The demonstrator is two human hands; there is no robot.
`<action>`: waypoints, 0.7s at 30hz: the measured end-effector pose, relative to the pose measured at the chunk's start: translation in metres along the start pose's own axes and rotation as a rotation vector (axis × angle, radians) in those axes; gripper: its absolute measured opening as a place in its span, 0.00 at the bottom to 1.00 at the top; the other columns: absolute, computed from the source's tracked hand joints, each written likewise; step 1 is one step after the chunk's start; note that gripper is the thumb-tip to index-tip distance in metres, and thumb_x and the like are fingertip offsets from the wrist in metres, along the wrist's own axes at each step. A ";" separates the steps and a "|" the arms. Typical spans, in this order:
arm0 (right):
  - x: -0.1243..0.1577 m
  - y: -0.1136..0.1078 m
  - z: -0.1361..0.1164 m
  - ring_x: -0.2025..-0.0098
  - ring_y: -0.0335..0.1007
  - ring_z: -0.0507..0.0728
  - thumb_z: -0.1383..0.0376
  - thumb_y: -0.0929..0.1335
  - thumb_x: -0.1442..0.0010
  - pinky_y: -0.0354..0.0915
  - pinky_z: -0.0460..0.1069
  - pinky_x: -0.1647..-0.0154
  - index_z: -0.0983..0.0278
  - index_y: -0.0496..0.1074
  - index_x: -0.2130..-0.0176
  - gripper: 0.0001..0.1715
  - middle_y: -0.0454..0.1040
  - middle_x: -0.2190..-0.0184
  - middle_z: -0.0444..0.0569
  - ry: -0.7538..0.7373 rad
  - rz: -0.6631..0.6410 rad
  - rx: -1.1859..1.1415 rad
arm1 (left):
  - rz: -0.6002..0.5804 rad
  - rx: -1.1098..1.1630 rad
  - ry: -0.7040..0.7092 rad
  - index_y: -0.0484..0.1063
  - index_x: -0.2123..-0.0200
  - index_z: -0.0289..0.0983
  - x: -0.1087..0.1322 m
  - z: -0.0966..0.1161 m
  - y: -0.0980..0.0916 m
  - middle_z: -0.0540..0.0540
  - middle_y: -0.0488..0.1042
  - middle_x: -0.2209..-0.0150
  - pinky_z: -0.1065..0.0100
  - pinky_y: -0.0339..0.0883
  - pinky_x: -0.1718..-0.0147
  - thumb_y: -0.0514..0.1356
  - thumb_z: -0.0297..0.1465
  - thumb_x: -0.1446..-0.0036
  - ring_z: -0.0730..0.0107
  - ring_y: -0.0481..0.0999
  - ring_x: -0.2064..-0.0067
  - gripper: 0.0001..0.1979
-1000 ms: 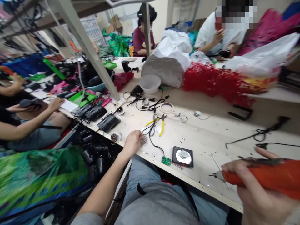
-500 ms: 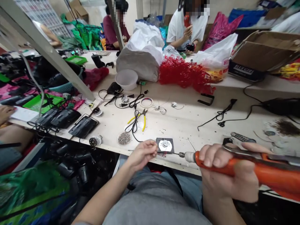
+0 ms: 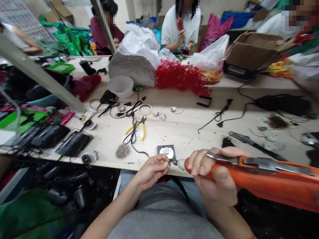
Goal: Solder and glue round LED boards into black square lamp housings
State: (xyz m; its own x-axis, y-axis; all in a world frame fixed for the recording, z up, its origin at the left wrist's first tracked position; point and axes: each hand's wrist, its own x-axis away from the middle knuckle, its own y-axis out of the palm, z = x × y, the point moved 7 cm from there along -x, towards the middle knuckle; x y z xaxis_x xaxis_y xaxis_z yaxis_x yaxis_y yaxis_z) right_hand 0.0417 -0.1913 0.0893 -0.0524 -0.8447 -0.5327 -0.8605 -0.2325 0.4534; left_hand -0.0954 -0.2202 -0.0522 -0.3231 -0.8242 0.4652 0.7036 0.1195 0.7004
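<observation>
Orange power driver (image 3: 264,182) was grasped in the right hand (image 3: 219,191), above the near edge of the table (image 3: 179,127); the left hand (image 3: 153,171) pinched its fingers beside the tip, hiding whether they held something.

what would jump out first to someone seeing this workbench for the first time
Probably the big orange power tool at lower right, gripped in the right hand, its tip close to the left hand's fingertips. Next, the bright red netting in the upper middle, right of a grey sack. The yellow-handled pliers, lying open left of centre, also stand out.
</observation>
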 end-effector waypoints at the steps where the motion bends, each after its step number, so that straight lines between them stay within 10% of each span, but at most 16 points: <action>1: 0.001 0.000 0.000 0.81 0.65 0.52 0.59 0.70 0.35 0.65 0.49 0.78 0.52 0.69 0.51 0.12 0.69 0.79 0.36 0.005 -0.001 -0.007 | 0.011 -0.006 -0.006 0.74 0.70 0.32 0.001 0.000 0.001 0.50 0.71 0.75 0.78 0.64 0.70 0.79 0.30 0.62 0.79 0.68 0.73 0.19; 21: 0.002 0.004 0.006 0.84 0.58 0.51 0.56 0.68 0.34 0.62 0.47 0.81 0.51 0.63 0.52 0.12 0.62 0.82 0.34 -0.036 0.022 -0.025 | 0.052 -0.234 0.101 0.75 0.71 0.35 -0.003 0.005 0.000 0.49 0.67 0.75 0.75 0.63 0.71 0.76 0.39 0.57 0.74 0.64 0.71 0.18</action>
State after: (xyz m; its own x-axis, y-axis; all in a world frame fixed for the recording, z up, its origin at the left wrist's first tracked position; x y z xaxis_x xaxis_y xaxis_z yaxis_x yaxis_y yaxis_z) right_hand 0.0345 -0.1913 0.0855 -0.0897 -0.8317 -0.5480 -0.8459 -0.2269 0.4827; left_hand -0.0977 -0.2146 -0.0506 -0.2260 -0.8727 0.4327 0.8488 0.0415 0.5271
